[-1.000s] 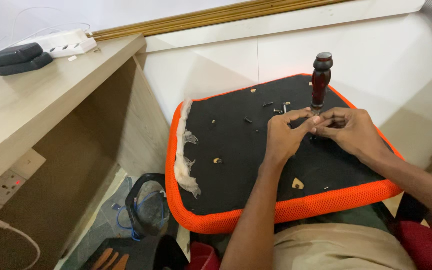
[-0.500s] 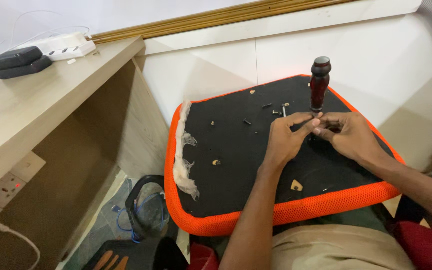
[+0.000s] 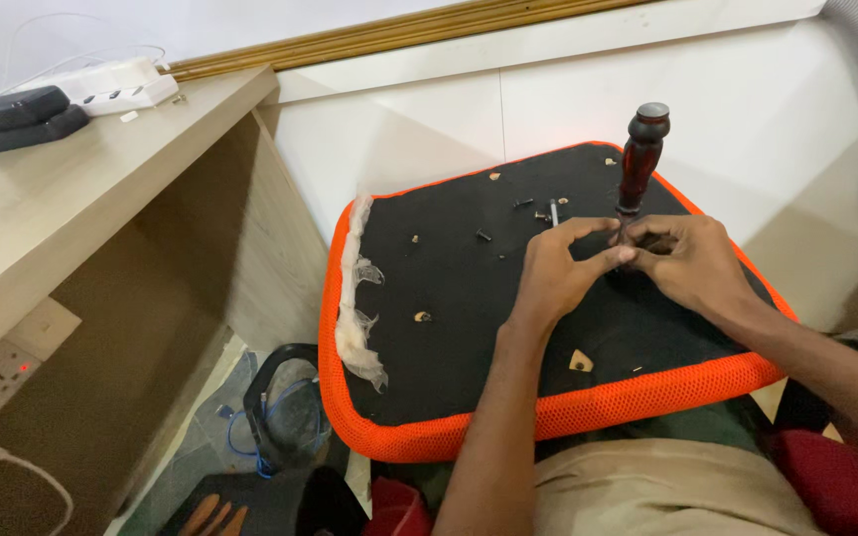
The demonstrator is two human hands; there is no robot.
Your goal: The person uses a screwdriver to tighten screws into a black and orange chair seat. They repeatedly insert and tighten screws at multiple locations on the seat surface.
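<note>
Orange mesh rims the black seat pad [image 3: 469, 298] lying across my lap. My left hand [image 3: 558, 273] and right hand [image 3: 687, 260] meet at about two o'clock on the pad, fingertips pinched narrow together on something too small to make out. Just beyond them, at one o'clock, a screwdriver [image 3: 641, 159] with a dark red handle stands upright, its tip hidden behind my fingers. Loose screws [image 3: 538, 206] lie at twelve o'clock, near my left hand. White torn fabric [image 3: 357, 298] hangs along the nine o'clock edge.
</note>
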